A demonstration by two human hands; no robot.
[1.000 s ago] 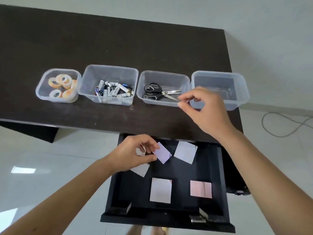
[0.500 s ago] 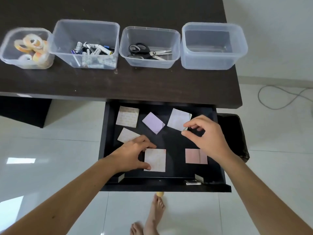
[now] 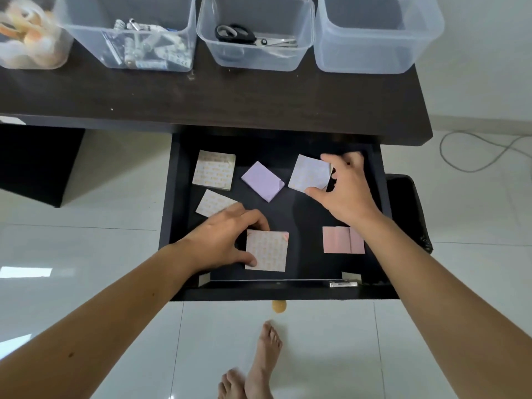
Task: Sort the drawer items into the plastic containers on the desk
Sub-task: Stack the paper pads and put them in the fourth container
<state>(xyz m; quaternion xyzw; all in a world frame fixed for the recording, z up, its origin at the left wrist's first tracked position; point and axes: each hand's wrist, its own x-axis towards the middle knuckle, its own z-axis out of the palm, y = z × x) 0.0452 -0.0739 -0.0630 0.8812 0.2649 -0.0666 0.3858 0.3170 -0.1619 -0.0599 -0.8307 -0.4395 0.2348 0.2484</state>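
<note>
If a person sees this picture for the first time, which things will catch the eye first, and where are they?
First come the two bare hands inside the open black drawer: the left hand grips a patterned paper pad near the front, and the right hand takes a pale pad at the back right. Above, on the dark desk, stands a row of clear plastic containers; the rightmost container looks empty.
</note>
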